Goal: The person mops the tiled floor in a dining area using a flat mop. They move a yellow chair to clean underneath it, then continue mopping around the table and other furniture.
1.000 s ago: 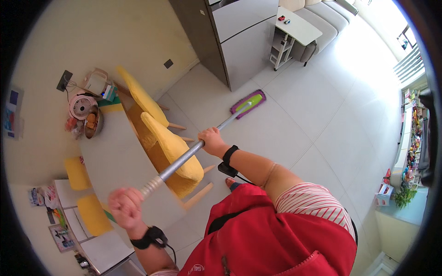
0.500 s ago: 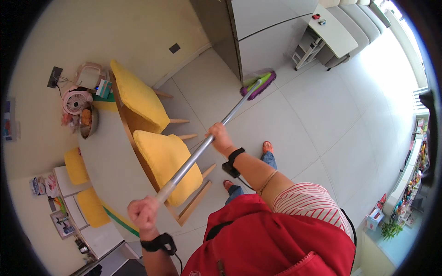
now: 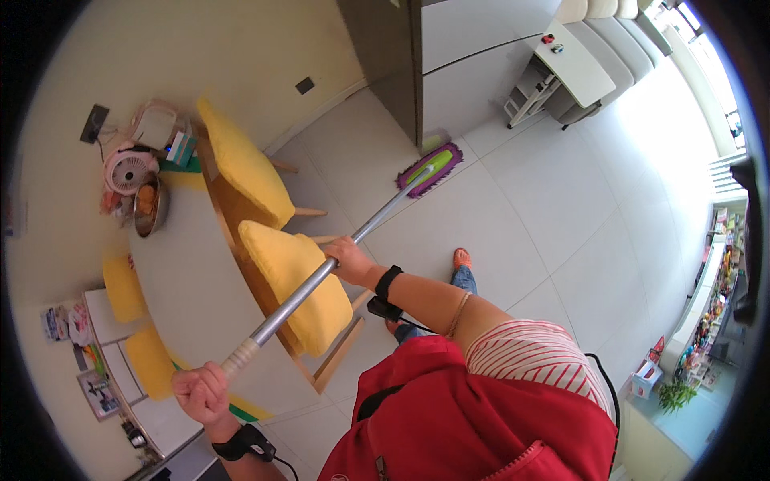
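A flat mop spans the view on a slant, its silver pole (image 3: 302, 291) running from lower left up to a green and purple mop head (image 3: 431, 170) that lies on the floor close to a tall cabinet's corner. My left hand (image 3: 202, 393) is closed around the pole's top end, just past a pale wrapped grip section. Farther down, about the pole's middle, my right hand (image 3: 350, 260) is wrapped round the bare metal. Both wrists wear black straps with small boxes and cables. Under the pole sits a yellow chair cushion (image 3: 297, 280); whether they touch I cannot tell.
Left of me stands a dining table (image 3: 184, 280) with a pink fan (image 3: 129, 171) and a bowl (image 3: 150, 207). Wooden chair legs stick out onto the tiles. Ahead is the tall cabinet (image 3: 481, 72); beyond it, a small white side table (image 3: 577, 68) by a grey sofa.
The mop has been drawn back toward me and to the left, both hands moving with it. Its head has slid away from the side table, leftward and nearer.
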`<state>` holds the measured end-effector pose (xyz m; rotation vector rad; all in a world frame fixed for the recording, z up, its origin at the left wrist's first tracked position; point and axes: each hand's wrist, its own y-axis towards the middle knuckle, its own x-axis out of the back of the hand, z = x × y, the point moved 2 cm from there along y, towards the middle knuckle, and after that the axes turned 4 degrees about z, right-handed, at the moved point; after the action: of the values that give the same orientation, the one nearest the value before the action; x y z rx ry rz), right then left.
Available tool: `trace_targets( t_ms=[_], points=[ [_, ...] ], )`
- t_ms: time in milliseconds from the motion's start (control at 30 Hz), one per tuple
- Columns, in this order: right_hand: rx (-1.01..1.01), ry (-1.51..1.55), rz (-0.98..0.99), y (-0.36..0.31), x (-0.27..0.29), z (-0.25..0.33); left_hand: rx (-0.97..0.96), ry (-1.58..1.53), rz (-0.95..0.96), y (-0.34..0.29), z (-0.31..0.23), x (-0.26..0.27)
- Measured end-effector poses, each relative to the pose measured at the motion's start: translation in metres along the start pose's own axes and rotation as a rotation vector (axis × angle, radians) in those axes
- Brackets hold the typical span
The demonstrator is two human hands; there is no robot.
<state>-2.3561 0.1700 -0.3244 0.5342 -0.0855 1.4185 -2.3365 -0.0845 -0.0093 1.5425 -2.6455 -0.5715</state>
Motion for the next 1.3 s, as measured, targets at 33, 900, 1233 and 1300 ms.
trace_targets(
  t_ms=[33,900,1233,1300],
  points=[
    [-0.013,0.056,-0.012,0.006,0.005,-0.002,-0.008,-0.07,0.0,0.01,0.001,-0.001],
    [-0.333,-0.258,-0.095,-0.116,0.063,0.01,0.153,-0.322,0.28,0.01,0.035,-0.039],
    [-0.555,-0.436,0.119,-0.221,0.026,0.049,0.156,-0.343,0.272,-0.059,0.051,-0.004],
    [-0.478,-0.44,0.026,-0.197,0.011,0.065,0.009,-0.344,0.257,-0.065,0.02,0.021]
  ],
)
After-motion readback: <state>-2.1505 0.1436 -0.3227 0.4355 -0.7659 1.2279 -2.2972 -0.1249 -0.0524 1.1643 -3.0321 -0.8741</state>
